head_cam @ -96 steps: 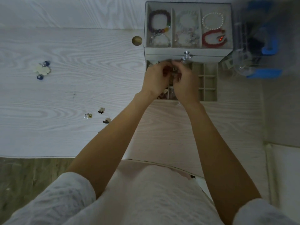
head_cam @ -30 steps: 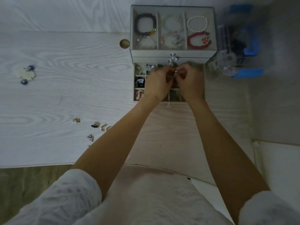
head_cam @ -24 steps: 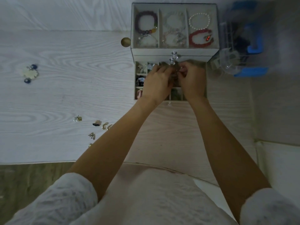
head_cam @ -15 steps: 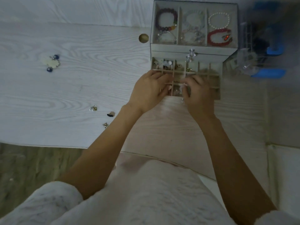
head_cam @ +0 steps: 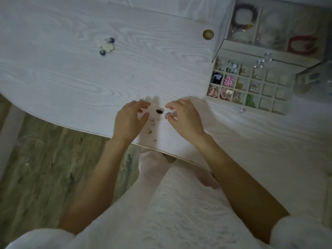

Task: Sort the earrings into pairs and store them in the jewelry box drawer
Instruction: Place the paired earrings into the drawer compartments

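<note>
Head view: small dark glossy earring (head_cam: 159, 111) on pale wood-grain table (head_cam: 71, 72), near edge, between left hand (head_cam: 128, 121) and right hand (head_cam: 185, 119) — fingers loosely curled, grasping nothing. Judged light, slippery, delicate — best pinched at sides. Divided jewelry box drawer (head_cam: 251, 87) far right.

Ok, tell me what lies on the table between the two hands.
In the head view, a small dark earring lies on the white wood-grain table between the left hand and the right hand; neither touches it.

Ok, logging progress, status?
Left hand and right hand open, empty, over loose earrings at table edge. Drawer open, part filled. Nothing in the way.
</note>
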A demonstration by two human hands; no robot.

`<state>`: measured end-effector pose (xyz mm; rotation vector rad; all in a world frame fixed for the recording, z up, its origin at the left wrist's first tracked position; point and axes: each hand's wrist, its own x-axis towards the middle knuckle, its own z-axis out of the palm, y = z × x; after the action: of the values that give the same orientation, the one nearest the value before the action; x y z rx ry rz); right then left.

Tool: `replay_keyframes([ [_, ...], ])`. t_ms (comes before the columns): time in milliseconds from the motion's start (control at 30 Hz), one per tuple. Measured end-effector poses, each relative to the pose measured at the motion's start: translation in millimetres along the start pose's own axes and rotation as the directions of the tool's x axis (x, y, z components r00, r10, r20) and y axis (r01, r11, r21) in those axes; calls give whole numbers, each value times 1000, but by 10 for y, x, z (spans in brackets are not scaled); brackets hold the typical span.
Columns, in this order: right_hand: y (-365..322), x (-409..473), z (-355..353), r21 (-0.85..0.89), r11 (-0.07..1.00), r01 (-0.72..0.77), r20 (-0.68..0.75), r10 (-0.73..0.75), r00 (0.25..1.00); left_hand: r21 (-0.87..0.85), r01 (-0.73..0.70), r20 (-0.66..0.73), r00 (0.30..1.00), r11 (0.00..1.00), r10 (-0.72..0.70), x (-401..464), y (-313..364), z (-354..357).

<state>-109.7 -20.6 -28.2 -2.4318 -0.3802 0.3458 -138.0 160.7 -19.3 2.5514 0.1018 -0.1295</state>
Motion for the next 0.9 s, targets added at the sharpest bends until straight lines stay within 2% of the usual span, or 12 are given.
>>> replay_keyframes([
  [100,-80,86,130,-38,998,-41,-7,41,999,30,-16,47,999,999,15,83,57,127],
  [267,-227,219,248,-138,984,-111,-42,107,993,81,72,107,991,994,-80,248,134,229],
  [467,-266,344,259,-129,975,-183,-95,172,981,61,96,120,987,993,-103,332,56,188],
  [667,-188,325,238,-67,987,-146,-68,142,988,61,56,101,993,997,-62,314,115,114],
  [800,-146,270,137,59,990,-127,-117,133,984,-88,50,57,997,995,-46,267,229,87],
  [900,-40,182,-111,193,976,-102,-232,146,962,-275,49,34,999,960,-41,298,489,79],
])
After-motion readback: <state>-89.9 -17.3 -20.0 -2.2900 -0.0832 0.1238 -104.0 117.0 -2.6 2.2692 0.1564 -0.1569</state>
